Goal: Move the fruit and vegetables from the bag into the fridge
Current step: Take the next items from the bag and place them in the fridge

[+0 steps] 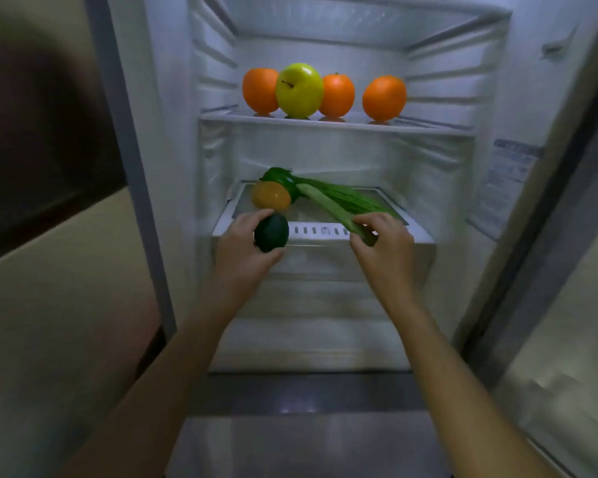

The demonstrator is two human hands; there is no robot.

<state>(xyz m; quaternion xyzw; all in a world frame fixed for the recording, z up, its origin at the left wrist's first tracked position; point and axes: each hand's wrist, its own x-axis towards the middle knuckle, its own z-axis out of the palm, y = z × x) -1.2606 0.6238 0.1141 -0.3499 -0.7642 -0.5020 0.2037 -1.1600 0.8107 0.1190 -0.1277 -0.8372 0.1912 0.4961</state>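
- The fridge (173, 167) stands open, its door (567, 236) swung out to the right; the side walls are ribbed with shelf rails.
- The upper shelf (428, 127) carries four fruits in a row near its front edge: an orange (258, 89) at the left, a yellow-green apple (299, 89) touching it, a second orange (339, 94) just behind the apple's right side, and a third orange (384, 97) set apart to the right. Bare shelf lies to the right of it.
- The lower shelf (418, 232) holds a yellow-orange fruit (270, 194) at the left, a dark green vegetable (283, 182) behind it, and a long ridged green gourd (342, 198) lying slantwise toward the front right.
- The left hand (242, 246) grips a dark green round fruit (271, 232) at the front edge of the lower shelf, just before the yellow-orange fruit.
- The right hand (384, 246) pinches the near end of a pale green stalk (328, 208) that lies along the gourd.
- Open room shows between the two hands on the shelf's front strip.
- The bag is out of view.
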